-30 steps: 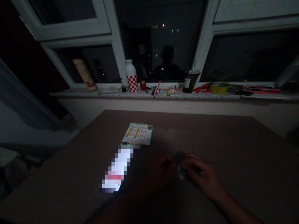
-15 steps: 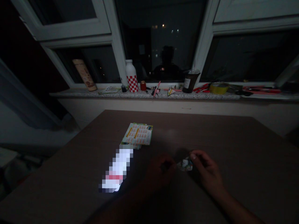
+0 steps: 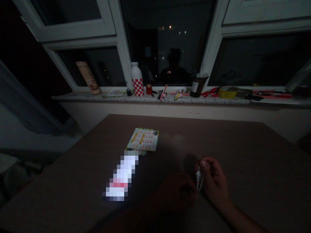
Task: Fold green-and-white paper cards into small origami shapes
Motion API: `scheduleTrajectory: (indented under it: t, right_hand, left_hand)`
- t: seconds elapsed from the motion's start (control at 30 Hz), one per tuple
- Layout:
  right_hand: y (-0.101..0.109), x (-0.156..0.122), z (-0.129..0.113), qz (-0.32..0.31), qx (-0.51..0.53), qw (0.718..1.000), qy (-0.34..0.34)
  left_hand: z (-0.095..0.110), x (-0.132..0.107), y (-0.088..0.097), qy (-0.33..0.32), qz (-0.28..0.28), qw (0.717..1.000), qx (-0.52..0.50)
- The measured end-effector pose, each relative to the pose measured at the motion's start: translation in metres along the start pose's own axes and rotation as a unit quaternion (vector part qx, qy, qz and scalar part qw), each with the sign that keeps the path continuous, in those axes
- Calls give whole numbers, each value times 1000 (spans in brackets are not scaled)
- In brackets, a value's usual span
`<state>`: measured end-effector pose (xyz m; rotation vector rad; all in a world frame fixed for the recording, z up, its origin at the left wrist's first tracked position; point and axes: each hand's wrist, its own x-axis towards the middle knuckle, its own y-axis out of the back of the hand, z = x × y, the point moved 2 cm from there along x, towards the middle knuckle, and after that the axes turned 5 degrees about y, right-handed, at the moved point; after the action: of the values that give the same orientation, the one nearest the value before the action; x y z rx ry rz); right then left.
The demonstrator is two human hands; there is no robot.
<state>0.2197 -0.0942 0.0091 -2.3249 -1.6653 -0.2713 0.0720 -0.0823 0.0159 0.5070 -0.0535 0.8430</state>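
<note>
Low in the frame's centre, over a dim table (image 3: 243, 152), a small folded paper (image 3: 199, 180) is pinched upright by the right hand (image 3: 215, 181). The left hand (image 3: 178, 194) is just beside it; its grip cannot be told in the shadow. Folding seems underway; steadiness is needed.

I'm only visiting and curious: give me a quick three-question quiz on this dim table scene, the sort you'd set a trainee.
1. True or false: the printed sheets lie on the windowsill.
2. Where does the checked bottle stand? A) on the floor B) on the windowsill C) on a chair
3. Fill the gap: the small paper piece is pinched in the ____ hand.

Key
1. False: they lie on the table.
2. B
3. right: the right hand holds it just above the table.
</note>
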Motion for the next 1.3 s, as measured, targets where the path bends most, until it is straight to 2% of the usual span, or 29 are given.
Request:
scheduleTrajectory:
  t: [0.2,0.27,0.37,0.47,0.53,0.6,0.67,0.77,0.83,1.0,1.07,1.13,1.23,1.3]
  right_hand:
    - [-2,-1,-1,0,-37,999,13]
    - [-3,-2,-2,-1,-56,998,25]
    - [-4,-3,-2,-4,-88,994,58]
    - [-2,-4,-1,-21,-136,985,103]
    - [0,-5,0,-30,-180,973,142]
    - [2,-5,0,-33,-229,955,184]
    - [3,-4,-1,-36,-267,938,220]
    - [3,-5,-2,-48,-289,923,248]
    - [2,-6,-2,-58,-291,920,255]
    - [2,-6,-1,-39,-281,927,246]
    - [2,-6,-1,-34,-275,931,238]
    - [2,-6,-1,-35,-270,932,238]
    - [1,-6,0,-52,-262,936,229]
    - [0,-7,1,-65,-261,939,216]
  left_hand:
    - [1,0,-1,0,-17,1000,11]
    - [2,0,0,17,-6,1000,3]
    - [3,0,3,49,16,999,-17]
    - [4,-2,3,75,13,996,-41]
    - [4,-2,2,101,-15,993,-65]
    - [3,-3,0,138,-66,981,-118]
    - [2,-3,-1,175,-112,958,-197]
    - [0,-2,-2,199,-131,928,-286]
    - [-2,0,-2,216,-110,924,-295]
    - [-8,1,0,239,67,951,-182]
    - [-8,2,-1,229,77,955,-174]
    - [-7,2,-2,215,63,958,-182]
    - [-5,2,-4,193,54,965,-171]
    - [-5,3,-4,188,67,969,-144]
